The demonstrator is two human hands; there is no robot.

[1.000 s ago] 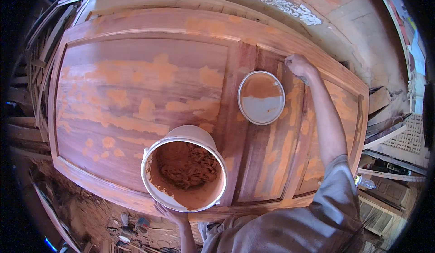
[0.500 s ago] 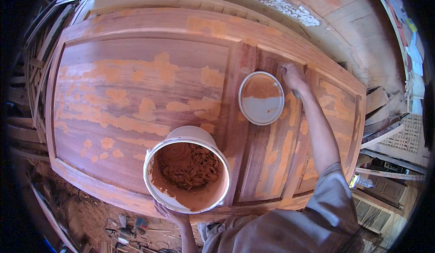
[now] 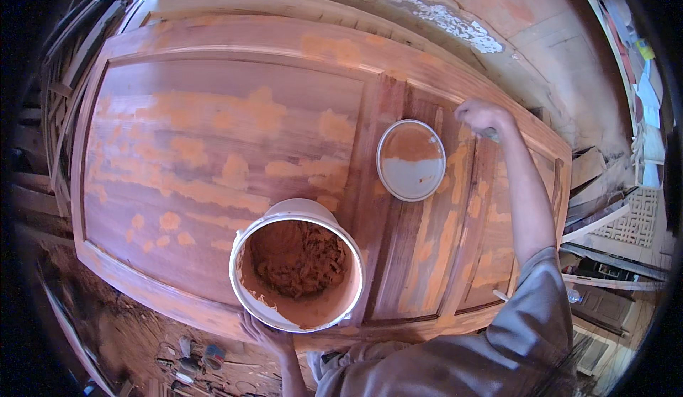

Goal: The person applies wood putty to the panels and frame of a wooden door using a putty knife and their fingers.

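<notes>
Left hand (image 3: 265,334) grasping bucket (image 3: 297,265) of orange filler from below, at 6 o'clock. Right hand (image 3: 481,116) clenched around small tool, pressed on door (image 3: 213,148) at 2 o'clock, beside lid (image 3: 410,159).

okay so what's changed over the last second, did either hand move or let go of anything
The right hand has slid a little back along the far edge of the wooden door panel, toward the person, still pressed to the wood; what it holds is hidden. The left hand still holds the bucket of orange-brown filler from below. The round lid lies where it was on the door. Nothing was picked up or let go.
</notes>
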